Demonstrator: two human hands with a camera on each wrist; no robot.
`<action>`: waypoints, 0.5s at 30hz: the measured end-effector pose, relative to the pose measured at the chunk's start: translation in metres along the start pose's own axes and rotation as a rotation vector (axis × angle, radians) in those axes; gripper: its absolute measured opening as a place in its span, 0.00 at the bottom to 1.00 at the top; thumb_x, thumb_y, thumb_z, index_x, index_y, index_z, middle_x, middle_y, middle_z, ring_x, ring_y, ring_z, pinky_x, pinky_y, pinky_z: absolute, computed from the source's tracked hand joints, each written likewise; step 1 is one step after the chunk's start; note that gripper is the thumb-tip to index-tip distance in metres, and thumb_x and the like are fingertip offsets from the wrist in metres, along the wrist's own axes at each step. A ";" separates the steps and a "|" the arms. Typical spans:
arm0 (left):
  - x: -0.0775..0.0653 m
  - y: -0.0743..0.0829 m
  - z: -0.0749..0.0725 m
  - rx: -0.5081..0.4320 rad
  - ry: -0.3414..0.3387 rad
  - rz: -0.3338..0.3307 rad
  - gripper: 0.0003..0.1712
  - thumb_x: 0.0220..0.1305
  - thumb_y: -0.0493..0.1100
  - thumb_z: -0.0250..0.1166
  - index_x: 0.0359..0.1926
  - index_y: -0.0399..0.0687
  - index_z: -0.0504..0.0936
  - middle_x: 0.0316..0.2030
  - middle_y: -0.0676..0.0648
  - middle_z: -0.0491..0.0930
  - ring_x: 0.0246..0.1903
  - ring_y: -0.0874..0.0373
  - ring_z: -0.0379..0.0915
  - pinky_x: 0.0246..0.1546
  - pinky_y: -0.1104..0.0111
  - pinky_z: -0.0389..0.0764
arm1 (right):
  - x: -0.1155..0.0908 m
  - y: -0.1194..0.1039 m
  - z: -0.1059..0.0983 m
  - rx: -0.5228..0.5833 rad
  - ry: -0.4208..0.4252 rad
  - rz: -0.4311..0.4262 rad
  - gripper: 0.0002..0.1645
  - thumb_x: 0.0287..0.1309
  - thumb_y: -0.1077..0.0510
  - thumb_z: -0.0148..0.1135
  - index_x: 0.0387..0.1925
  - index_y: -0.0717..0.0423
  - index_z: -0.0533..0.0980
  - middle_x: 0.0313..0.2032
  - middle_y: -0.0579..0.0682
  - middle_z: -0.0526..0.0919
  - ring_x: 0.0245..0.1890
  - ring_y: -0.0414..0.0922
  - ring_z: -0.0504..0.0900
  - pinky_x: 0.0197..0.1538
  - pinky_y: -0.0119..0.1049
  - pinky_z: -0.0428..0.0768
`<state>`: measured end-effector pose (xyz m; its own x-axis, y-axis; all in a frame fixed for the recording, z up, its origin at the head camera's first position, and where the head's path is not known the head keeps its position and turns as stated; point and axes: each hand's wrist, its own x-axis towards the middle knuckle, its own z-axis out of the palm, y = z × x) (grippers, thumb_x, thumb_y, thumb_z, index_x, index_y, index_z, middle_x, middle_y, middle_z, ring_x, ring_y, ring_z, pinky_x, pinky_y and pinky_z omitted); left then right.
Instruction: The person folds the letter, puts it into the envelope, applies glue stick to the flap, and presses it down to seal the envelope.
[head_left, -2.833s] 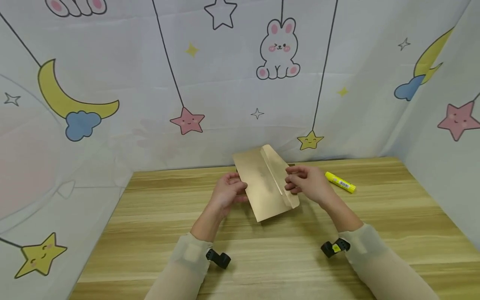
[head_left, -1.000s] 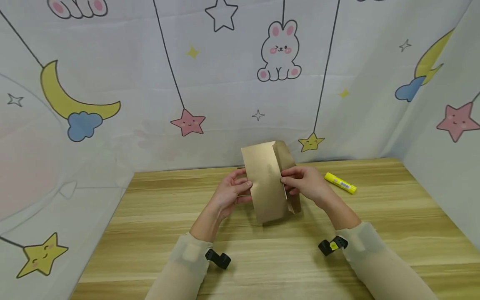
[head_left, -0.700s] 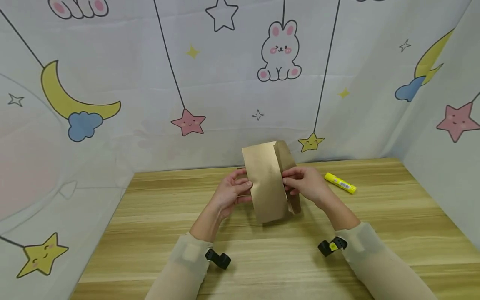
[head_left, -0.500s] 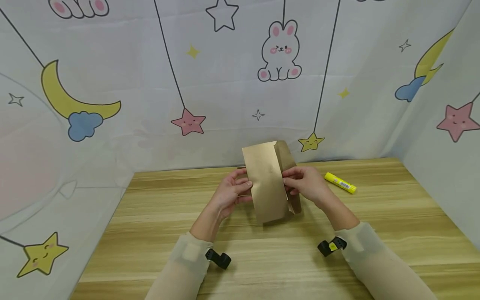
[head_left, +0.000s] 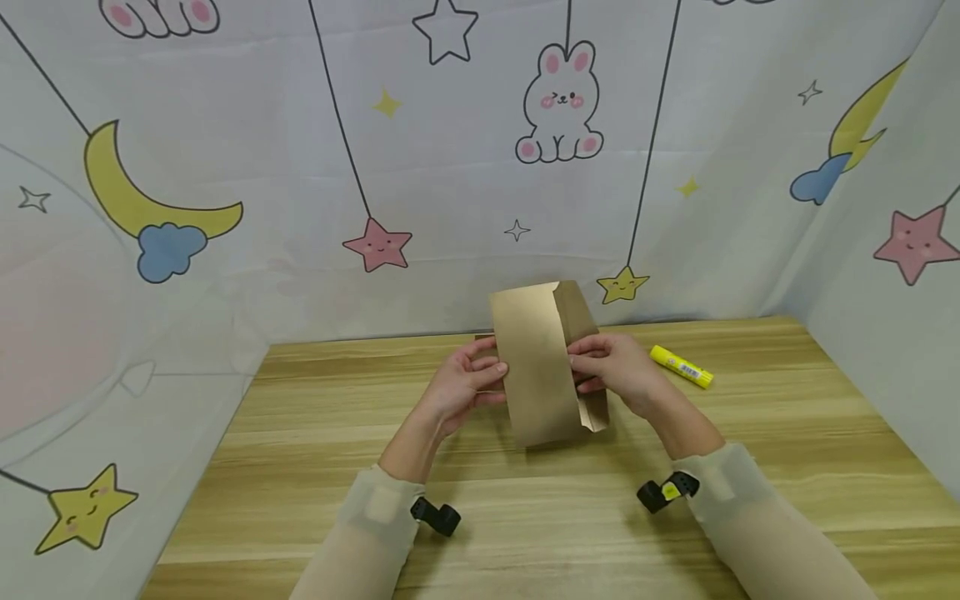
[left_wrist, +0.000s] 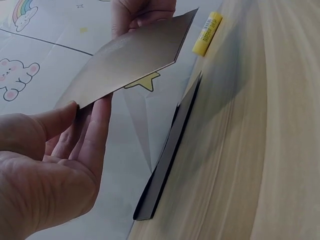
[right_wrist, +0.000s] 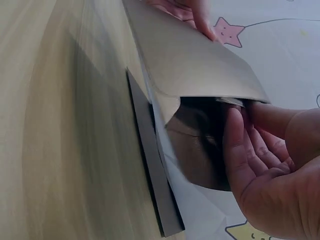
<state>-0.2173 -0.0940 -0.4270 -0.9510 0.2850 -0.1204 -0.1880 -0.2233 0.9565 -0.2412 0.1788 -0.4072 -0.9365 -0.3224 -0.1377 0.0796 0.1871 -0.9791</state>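
A gold-brown paper envelope (head_left: 534,367) is held raised and tilted over the table, its flap (head_left: 583,321) bent back on the right side. My left hand (head_left: 467,379) pinches the envelope's left edge, thumb on the near face and fingers behind. On the other side my right hand (head_left: 618,367) has thumb and fingers at the mouth, gripping its edge. The right wrist view shows the mouth gaping and dark inside, with a small pale bit (right_wrist: 231,101) by the fingertips; what it is cannot be made out.
A yellow glue stick (head_left: 681,367) lies on the wooden table (head_left: 337,450), right of my right hand. Behind the envelope, along the printed backdrop (head_left: 450,167), lies a dark, flat, folded piece (left_wrist: 167,160), mostly hidden in the head view.
The envelope has been turned more upright and its flap now bends away. My right hand has shifted from the flap to the mouth's edge. Lately both hands drift only slightly right.
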 end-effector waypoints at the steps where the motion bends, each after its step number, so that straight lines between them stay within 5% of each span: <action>1: 0.000 0.000 0.001 0.008 0.001 -0.001 0.31 0.76 0.28 0.62 0.76 0.39 0.69 0.43 0.49 0.87 0.38 0.57 0.88 0.40 0.62 0.90 | 0.000 0.000 0.001 -0.006 -0.003 0.001 0.15 0.75 0.65 0.62 0.55 0.74 0.78 0.41 0.54 0.87 0.38 0.45 0.87 0.41 0.38 0.88; 15: -0.003 0.003 0.002 0.050 0.045 0.012 0.30 0.75 0.29 0.64 0.74 0.38 0.72 0.48 0.43 0.88 0.37 0.56 0.89 0.41 0.59 0.90 | -0.001 -0.002 0.004 -0.081 0.069 -0.008 0.15 0.71 0.61 0.69 0.51 0.70 0.81 0.39 0.55 0.87 0.36 0.46 0.87 0.39 0.38 0.89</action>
<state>-0.2150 -0.0936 -0.4232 -0.9633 0.2401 -0.1199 -0.1654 -0.1794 0.9698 -0.2392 0.1753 -0.4058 -0.9585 -0.2602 -0.1168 0.0469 0.2603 -0.9644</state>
